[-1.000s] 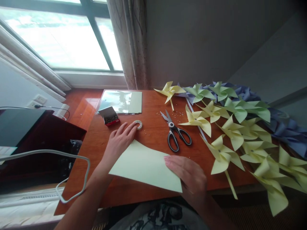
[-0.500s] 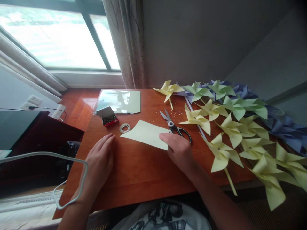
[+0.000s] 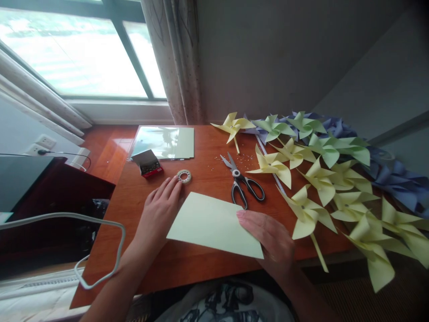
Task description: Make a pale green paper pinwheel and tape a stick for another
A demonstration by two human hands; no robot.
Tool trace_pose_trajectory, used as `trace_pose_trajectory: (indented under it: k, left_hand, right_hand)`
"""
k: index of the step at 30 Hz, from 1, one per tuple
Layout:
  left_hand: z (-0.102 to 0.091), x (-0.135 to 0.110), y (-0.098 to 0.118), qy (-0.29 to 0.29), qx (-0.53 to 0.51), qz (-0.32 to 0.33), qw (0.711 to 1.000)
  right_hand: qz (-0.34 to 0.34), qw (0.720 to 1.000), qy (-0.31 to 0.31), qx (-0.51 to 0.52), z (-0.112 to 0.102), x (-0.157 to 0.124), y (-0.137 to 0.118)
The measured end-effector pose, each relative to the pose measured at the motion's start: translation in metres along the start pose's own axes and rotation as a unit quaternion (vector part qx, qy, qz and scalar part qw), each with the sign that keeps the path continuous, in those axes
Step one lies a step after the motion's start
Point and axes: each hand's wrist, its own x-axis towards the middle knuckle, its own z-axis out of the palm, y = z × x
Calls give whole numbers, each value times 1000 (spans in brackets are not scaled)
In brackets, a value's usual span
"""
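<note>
A pale green sheet of paper (image 3: 211, 224) lies flat on the wooden table (image 3: 201, 176) in front of me. My right hand (image 3: 268, 239) rests on its right corner, fingers flat and together. My left hand (image 3: 160, 211) lies open on the table at the sheet's left edge, fingertips reaching a small roll of tape (image 3: 184, 175). Black-handled scissors (image 3: 241, 182) lie just beyond the sheet.
Many yellow, green and purple paper pinwheels (image 3: 321, 179) cover the table's right side. A stack of sheets (image 3: 164, 142) and a small open box of pins (image 3: 149, 163) sit at the back left. A white cable (image 3: 83, 223) loops at the left, beside a dark cabinet.
The sheet has come back from near the scissors toward me under my right hand. My left hand moved forward to the tape roll and the sheet's left edge.
</note>
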Motion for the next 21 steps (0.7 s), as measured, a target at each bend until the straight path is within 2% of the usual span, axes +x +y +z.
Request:
trace_pose_trajectory:
  k: [5, 8, 10, 13, 15, 18, 21]
  left_hand:
    - [1, 27, 17, 1, 16, 9, 1000]
    - [-4, 33, 19, 7, -6, 14, 1000]
    - [-7, 29, 19, 23, -44, 26, 998]
    - [-9, 11, 19, 25, -145, 71, 987]
    - [-10, -6, 22, 2, -198, 121, 973]
    - [-12, -25, 32, -36, -220, 172, 960]
    - [-19, -21, 50, -28, -227, 152, 962]
  right_hand:
    - [29, 998, -30, 38, -5, -25, -3]
    - [34, 996, -58, 53, -6, -38, -2]
    - [34, 994, -93, 56, -7, -45, 0]
    - [32, 988, -139, 54, -8, -49, 3]
    - [31, 986, -156, 51, -10, -47, 4]
    - [29, 985, -161, 50, -12, -40, 5]
    - [24, 984, -168, 51, -15, -34, 3]
